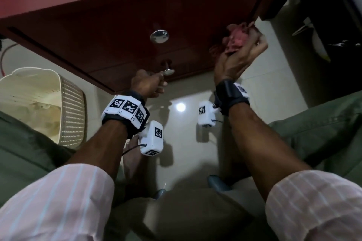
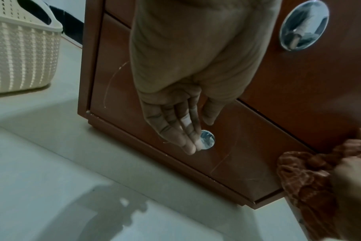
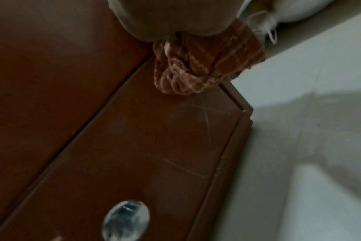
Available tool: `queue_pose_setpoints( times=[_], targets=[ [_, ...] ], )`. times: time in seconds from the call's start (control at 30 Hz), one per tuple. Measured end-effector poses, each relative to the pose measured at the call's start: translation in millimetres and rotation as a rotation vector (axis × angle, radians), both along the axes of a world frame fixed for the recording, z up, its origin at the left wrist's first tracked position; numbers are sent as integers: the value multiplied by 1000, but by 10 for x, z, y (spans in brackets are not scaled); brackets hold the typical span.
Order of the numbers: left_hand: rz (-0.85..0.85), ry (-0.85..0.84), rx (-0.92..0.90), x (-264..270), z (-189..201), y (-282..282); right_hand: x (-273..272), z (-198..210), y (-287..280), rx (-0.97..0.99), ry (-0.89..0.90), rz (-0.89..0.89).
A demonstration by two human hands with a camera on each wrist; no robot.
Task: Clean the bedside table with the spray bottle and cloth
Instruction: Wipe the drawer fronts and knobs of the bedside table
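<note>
The red-brown bedside table (image 1: 121, 31) fills the top of the head view, with two drawers and chrome knobs. My left hand (image 1: 159, 83) reaches the lower knob (image 1: 168, 71). In the left wrist view its straight fingers (image 2: 188, 140) touch the rim of that knob (image 2: 208, 139), and the thumb stands apart above it. My right hand (image 1: 248, 45) grips a bunched pink-brown patterned cloth (image 1: 236, 39) and presses it on the drawer front near the table's right edge. In the right wrist view the cloth (image 3: 206, 68) lies at the lower drawer's top right corner. No spray bottle is in view.
A cream woven basket (image 1: 39, 103) stands on the pale tiled floor (image 1: 182, 123) left of the table. Dark furniture (image 1: 317, 31) rises at the right. My knees in green trousers flank both arms. The upper knob (image 1: 159, 35) sits above the lower one.
</note>
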State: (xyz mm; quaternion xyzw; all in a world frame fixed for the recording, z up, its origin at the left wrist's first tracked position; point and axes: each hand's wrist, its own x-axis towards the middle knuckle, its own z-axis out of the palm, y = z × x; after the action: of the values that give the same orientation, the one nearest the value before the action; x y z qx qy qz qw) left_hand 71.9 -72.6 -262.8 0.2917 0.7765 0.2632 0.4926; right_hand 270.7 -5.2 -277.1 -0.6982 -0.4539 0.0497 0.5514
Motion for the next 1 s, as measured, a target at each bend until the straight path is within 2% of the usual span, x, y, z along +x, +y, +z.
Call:
queue_pose_setpoints(
  times=[0.1, 0.17, 0.2, 0.23, 0.3, 0.33, 0.4, 0.47, 0.5, 0.63, 0.67, 0.77, 0.83, 0.9, 0.93, 0.97, 1.0],
  targets=[
    [-20, -8, -12, 63, -45, -9, -199, 47, 48, -45, 242, -123],
    [-6, -15, -27, 90, -76, -23, -318, -12, 18, -216, 404, -115],
    [6, -15, -29, 92, -88, -29, -390, -100, -4, -333, 485, -43],
    [18, -14, -27, 90, -93, -33, -468, -152, -58, -523, 484, 106],
    [41, -11, -17, 59, -97, -30, -607, -227, -190, -741, 374, 408],
    [53, -12, -9, 41, -96, -28, -649, -298, -221, -780, 319, 488],
    [64, -17, 0, 20, -91, -21, -660, -379, -260, -797, 172, 540],
    [62, -24, 8, 32, -92, -14, -535, -395, -241, -771, 179, 452],
    [58, -29, 15, 39, -89, -20, -423, -330, -209, -709, 221, 337],
    [28, -47, 19, 99, -115, -25, 70, -32, 90, -129, 363, -174],
    [37, -47, 8, 110, -133, -26, 98, -2, 155, -85, 346, -239],
    [51, -44, -24, 162, -204, -14, -37, -12, 89, -94, 355, -262],
    [37, -48, -31, 189, -237, -21, -19, -245, 56, -295, 504, -211],
    [28, -51, -25, 190, -249, -34, 48, -382, 58, -633, 856, 3],
    [28, -49, -24, 179, -250, -29, 35, -476, 88, -732, 971, 74],
    [38, -43, -26, 161, -253, -21, -26, -533, 95, -776, 1049, 145],
    [55, -37, -28, 133, -264, -6, -110, -509, 80, -834, 1011, 185]
  ],
)
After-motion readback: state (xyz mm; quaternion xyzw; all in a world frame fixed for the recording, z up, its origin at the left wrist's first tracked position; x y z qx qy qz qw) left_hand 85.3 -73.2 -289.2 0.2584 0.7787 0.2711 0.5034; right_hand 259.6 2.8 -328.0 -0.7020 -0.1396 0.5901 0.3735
